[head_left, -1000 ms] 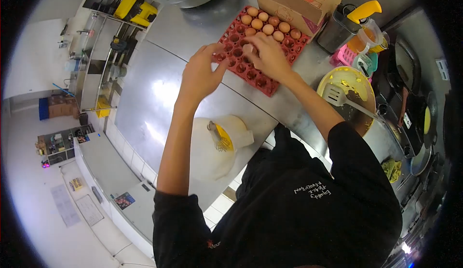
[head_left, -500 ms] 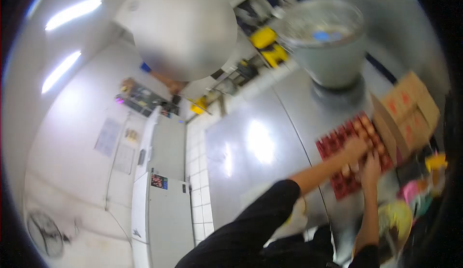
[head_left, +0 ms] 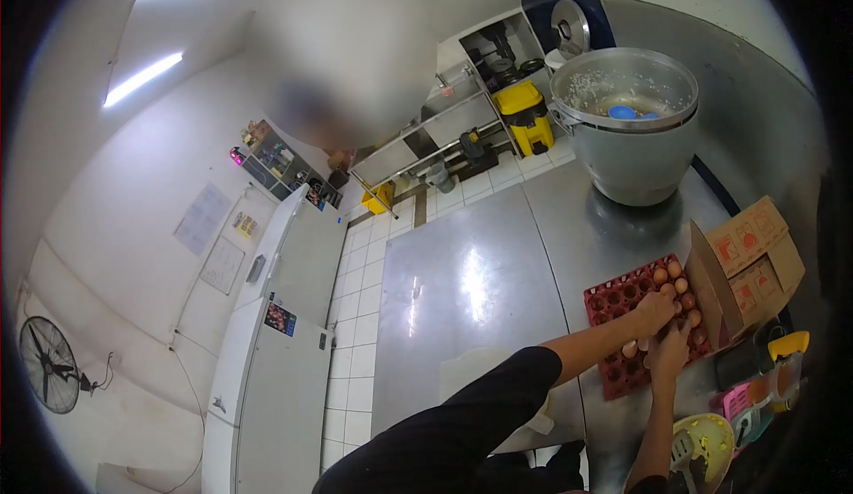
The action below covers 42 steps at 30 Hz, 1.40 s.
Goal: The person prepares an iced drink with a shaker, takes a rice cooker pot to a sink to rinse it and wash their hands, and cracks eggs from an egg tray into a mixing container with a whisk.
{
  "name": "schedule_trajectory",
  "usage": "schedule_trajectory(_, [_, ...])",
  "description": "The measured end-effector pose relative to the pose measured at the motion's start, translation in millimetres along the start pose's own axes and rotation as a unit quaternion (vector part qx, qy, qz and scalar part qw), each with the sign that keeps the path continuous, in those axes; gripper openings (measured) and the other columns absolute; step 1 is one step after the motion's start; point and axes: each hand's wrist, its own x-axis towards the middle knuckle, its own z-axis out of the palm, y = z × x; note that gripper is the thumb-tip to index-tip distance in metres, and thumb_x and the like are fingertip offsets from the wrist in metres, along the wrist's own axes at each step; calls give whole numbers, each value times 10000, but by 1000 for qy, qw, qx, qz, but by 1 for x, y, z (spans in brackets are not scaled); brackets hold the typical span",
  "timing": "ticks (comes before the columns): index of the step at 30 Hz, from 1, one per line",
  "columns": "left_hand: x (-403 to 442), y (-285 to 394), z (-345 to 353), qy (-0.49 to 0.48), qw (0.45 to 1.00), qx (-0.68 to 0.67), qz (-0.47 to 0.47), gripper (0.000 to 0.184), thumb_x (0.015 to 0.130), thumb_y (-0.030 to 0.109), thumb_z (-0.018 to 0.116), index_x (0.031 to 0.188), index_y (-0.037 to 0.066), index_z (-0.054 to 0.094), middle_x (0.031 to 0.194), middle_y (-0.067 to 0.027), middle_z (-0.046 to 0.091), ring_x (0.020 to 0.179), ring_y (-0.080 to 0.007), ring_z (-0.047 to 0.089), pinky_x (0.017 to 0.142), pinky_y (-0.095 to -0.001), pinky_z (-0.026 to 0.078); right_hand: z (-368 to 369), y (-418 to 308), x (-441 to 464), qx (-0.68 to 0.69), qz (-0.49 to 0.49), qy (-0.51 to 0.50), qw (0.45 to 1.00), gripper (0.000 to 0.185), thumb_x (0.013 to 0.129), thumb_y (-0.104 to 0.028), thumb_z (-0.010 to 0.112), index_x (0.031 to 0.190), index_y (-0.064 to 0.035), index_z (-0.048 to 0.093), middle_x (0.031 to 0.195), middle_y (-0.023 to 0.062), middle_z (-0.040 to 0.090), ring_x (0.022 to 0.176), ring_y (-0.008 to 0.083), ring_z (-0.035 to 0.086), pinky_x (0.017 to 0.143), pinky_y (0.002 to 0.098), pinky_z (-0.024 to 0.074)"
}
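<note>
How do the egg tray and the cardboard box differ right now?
Colour: the egg tray is red, while the cardboard box is brown with red print.
Shape: the egg tray is low, with rows of cups; the cardboard box stands taller, with flat panels.
Hands: the left hand and right hand are over the egg tray; neither is at the cardboard box.
Shared: both rest on the metal table, side by side.

The left hand [head_left: 656,311] and right hand [head_left: 669,350] meet over a red egg tray [head_left: 611,300], their grip too small to tell; brown eggs [head_left: 660,275] line its far side, just beside a cardboard box [head_left: 751,254]; a large metal pot [head_left: 631,165] stands beyond on the steel table [head_left: 435,316].
</note>
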Motion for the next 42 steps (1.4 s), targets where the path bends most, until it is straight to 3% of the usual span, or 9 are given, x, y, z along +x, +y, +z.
schedule_trajectory(6, [-19,-25,-22,261,960,-91,52,247,927,300,728,1012,94,835,924,-184,784,926,-361,754,863,-500,583,42,73,27,217,-77,103,968,600,1077,-352,683,1542,16,592,1534,237,627,1406,385,597,1198,452,451])
schedule_trajectory(7, [-15,-44,-32,84,914,-396,12,312,946,392,751,1000,96,831,1000,-164,803,936,-327,752,867,-487,584,32,68,25,305,-52,110,944,517,1119,-337,628,1500,12,628,1476,184,670,1413,325,589,1194,426,450])
schedule_trajectory(10, [-86,-68,-91,81,761,-642,-50,324,945,297,813,1185,83,773,1234,-111,770,1045,-277,737,942,-435,591,-14,41,-7,721,49,-36,691,466,1143,-343,598,1535,-93,564,1533,43,595,1339,186,589,1091,420,519])
schedule_trajectory(14, [-223,-93,-129,80,517,-852,18,455,1020,247,631,1407,7,627,1307,-141,673,1097,-283,664,1030,-389,559,-72,-44,-78,580,-53,-149,799,374,1126,-278,642,1448,-89,604,1376,24,632,1118,128,646,921,313,554])
schedule_trajectory(18, [-363,-70,-122,161,487,-855,-71,442,1041,343,539,1326,16,625,1221,-134,651,960,-217,619,868,-339,535,-88,-113,-177,338,-258,-281,860,332,1090,-158,675,1399,-51,620,1271,85,637,1079,190,669,920,362,571])
schedule_trajectory(26, [-461,11,-20,236,626,-698,-256,201,1002,131,813,1168,66,720,863,-8,674,739,-100,655,674,-265,536,-29,-126,-229,90,-491,-139,855,395,969,-64,751,1346,-17,641,1230,184,622,1067,386,678,912,444,582])
schedule_trajectory(35, [-460,31,-9,403,754,-499,-142,451,914,23,859,1347,11,734,1279,-146,724,1098,-224,756,967,-324,599,-36,-173,-243,228,-379,-152,884,330,1044,-118,719,1344,-6,643,1155,158,644,996,278,708,889,384,563])
schedule_trajectory(37, [-462,26,-6,432,781,-438,-104,442,904,8,860,1331,9,744,1334,-158,708,1118,-240,762,976,-326,598,-24,-175,-228,389,-85,-416,818,366,1075,-179,715,1378,11,636,1115,124,684,1001,200,705,903,355,569])
schedule_trajectory(42, [-474,15,-3,370,719,-557,-191,444,923,15,856,1351,-8,739,1318,-153,716,1116,-248,769,963,-326,620,-21,-186,-214,320,-222,-433,813,421,1082,-205,692,1428,26,625,1211,147,728,1132,208,706,995,368,568])
